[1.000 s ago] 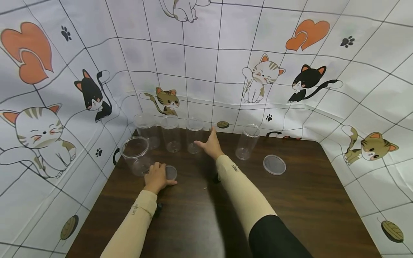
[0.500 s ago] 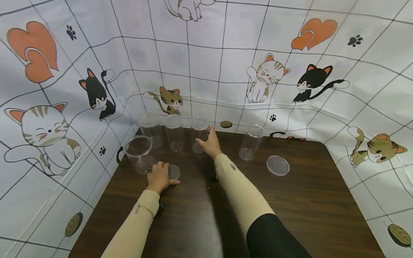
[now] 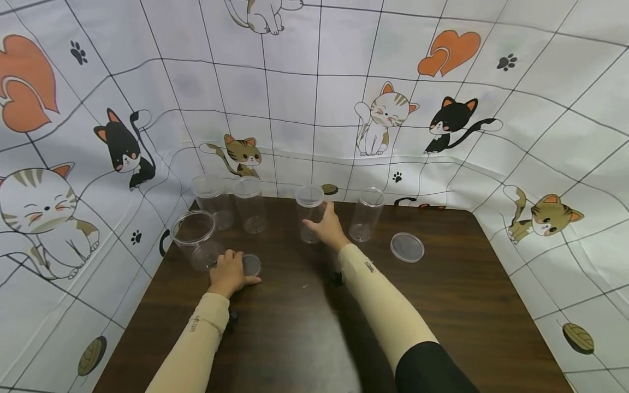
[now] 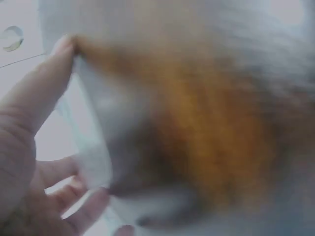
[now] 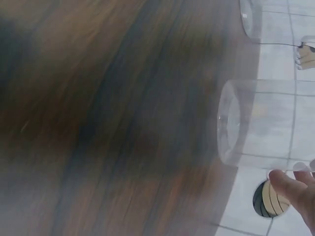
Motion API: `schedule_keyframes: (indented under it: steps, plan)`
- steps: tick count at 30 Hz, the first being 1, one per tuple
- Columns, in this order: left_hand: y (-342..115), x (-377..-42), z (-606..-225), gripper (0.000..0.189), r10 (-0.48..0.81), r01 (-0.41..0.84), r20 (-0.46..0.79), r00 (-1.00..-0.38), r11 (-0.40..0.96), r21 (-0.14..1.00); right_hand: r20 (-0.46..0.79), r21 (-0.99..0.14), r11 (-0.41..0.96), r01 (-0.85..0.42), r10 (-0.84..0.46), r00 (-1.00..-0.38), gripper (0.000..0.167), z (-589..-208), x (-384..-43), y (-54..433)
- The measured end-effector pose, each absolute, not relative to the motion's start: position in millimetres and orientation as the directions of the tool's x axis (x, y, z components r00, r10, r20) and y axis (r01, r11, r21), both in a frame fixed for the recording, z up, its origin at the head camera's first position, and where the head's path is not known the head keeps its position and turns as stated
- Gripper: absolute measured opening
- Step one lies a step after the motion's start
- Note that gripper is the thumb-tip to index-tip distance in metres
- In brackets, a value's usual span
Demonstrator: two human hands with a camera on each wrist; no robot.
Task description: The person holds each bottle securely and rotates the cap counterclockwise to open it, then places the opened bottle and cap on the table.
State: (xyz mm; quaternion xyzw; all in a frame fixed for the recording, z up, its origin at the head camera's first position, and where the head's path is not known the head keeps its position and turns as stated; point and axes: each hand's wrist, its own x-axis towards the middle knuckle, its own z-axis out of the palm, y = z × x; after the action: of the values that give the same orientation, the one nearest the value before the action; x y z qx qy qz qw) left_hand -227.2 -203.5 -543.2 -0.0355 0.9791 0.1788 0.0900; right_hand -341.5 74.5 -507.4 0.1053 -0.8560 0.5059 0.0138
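In the head view my right hand (image 3: 330, 226) grips a tall clear plastic jar (image 3: 308, 213) from its right side, thumb in front and fingers behind. The right wrist view shows fingertips against the side of this clear jar (image 5: 268, 123). Farther left and nearer, my left hand (image 3: 229, 273) holds a round clear lid (image 3: 251, 265) by the rim, low over the table. In the left wrist view, the left thumb and fingers (image 4: 51, 86) lie along a translucent edge; the rest is blurred. A wide clear jar (image 3: 194, 229) stands just behind the left hand.
Two clear jars, one (image 3: 216, 202) in the corner and a slimmer one (image 3: 250, 204), stand at the back left. Another tall jar (image 3: 367, 215) is right of the right hand. Beside it a round lid (image 3: 407, 248) lies on the brown table (image 3: 452, 305). Cat-print sheeting (image 3: 295, 103) hangs behind.
The right hand has closed round the tall jar and moved it to the right, away from the slim jar on its left. The left hand stays at the lid. The head view has shifted slightly.
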Motion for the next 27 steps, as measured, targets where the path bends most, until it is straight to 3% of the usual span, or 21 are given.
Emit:
schedule_keyframes:
  steps: [6,11,18,27]
  plan:
    - [-200,-225,-517,0.116,-0.002,-0.096,-0.261,-0.965,0.933,0.346,0.157,-0.857,0.461,-0.230,-0.192,-0.969,0.087,-509,-316,95]
    - [-180,-234,-488,0.106,0.099,0.030,-0.126,-0.987,0.886,0.462,0.208,-0.848,0.450,-0.281,-0.204,-0.957,0.086,-504,-295,106]
    - [-134,-248,-449,0.093,0.349,0.314,0.127,-0.928,0.555,0.770,0.252,-0.876,0.372,-0.309,-0.193,-0.948,0.088,-494,-267,116]
    - [-84,-257,-436,0.107,0.437,0.372,0.220,-0.872,0.300,0.878,0.280,-0.887,0.289,-0.361,-0.285,-0.917,0.089,-486,-246,125]
